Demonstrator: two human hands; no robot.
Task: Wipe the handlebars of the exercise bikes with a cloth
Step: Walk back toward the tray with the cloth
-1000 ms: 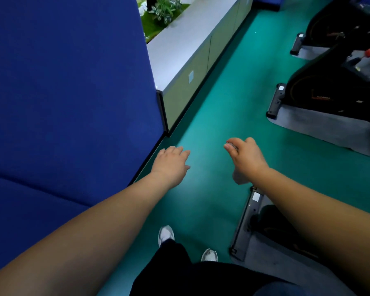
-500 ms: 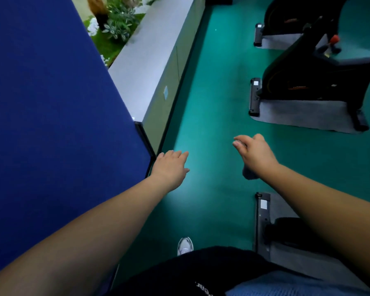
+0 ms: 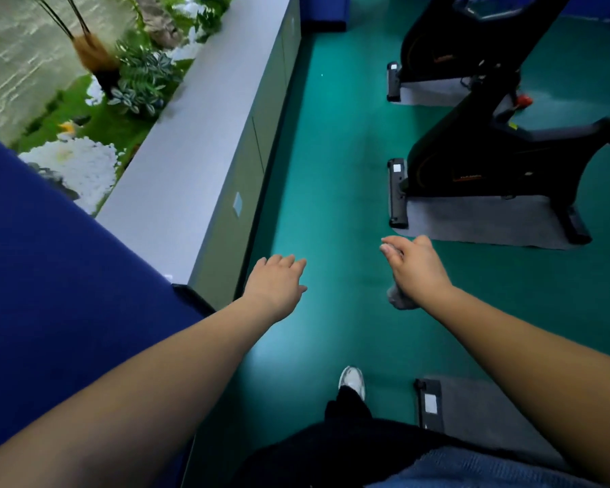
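Note:
My right hand (image 3: 414,265) grips a small grey cloth (image 3: 398,299), which bulges out below the palm. My left hand (image 3: 277,283) is stretched forward over the green floor, fingers straight, holding nothing. A black exercise bike (image 3: 472,160) stands on a grey mat ahead and to the right of my right hand, and a second black bike (image 3: 437,40) stands beyond it. Both bikes show only their lower frames; no handlebars are in view.
A blue padded partition (image 3: 67,276) fills the left side. Beyond it runs a grey low cabinet (image 3: 198,142) with plants behind it. The base of a nearer bike on a mat (image 3: 430,403) lies at the lower right. A green floor aisle (image 3: 331,170) runs between cabinet and bikes.
The view has advanced along the aisle past the blue partition; the bikes on the right and the plants on the left have come closer. Both hands keep their pose, the cloth still in the right.

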